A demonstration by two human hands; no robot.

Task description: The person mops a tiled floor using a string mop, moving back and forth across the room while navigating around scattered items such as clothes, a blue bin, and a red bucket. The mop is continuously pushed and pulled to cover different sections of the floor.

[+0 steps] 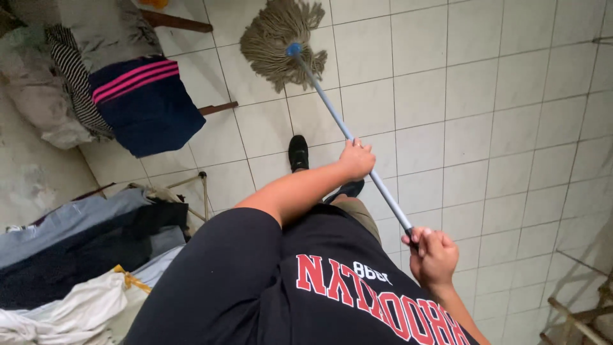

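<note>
The right hand [433, 254] is clenched on the top end of the mop handle [348, 134]; the left hand [355, 160] grasps it midway, so the pole slants down to the mop head [278, 39], spread flat on the tiled floor [498, 128].

- I count one mop [332, 108], string head on the tiled floor [498, 115].
- Two hands on its handle: left hand [355, 160], right hand [434, 255].
- One black shoe [298, 152] clearly in view.
- One navy garment [145, 102] with pink stripes.
- One striped cloth [70, 76].
</note>
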